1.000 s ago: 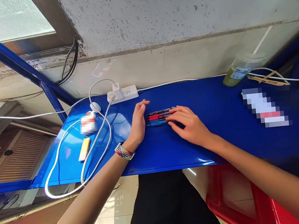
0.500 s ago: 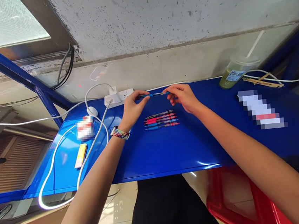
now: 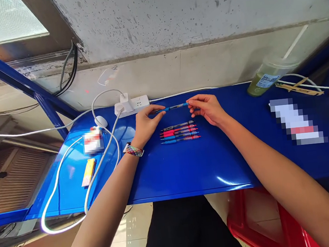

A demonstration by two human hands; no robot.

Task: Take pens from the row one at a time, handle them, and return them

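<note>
A blue pen (image 3: 173, 107) is held level above the blue table (image 3: 186, 168), one end in each hand. My left hand (image 3: 146, 122) pinches its left end and my right hand (image 3: 208, 109) pinches its right end. Just below it, several pens (image 3: 179, 132), red, blue and dark, lie side by side in a neat row on the table. A beaded band sits on my left wrist.
A white power strip (image 3: 133, 103) with a plugged charger and a looping white cable (image 3: 98, 164) lie at the back left. A small red-and-white pack (image 3: 92, 140) and a yellow lighter (image 3: 88, 172) sit left. A green drink cup (image 3: 267, 75) stands back right. A red stool (image 3: 258, 223) is below.
A second ago both hands rested on the row of pens. They have since lifted a blue pen out of it and hold it stretched between them above the row.
</note>
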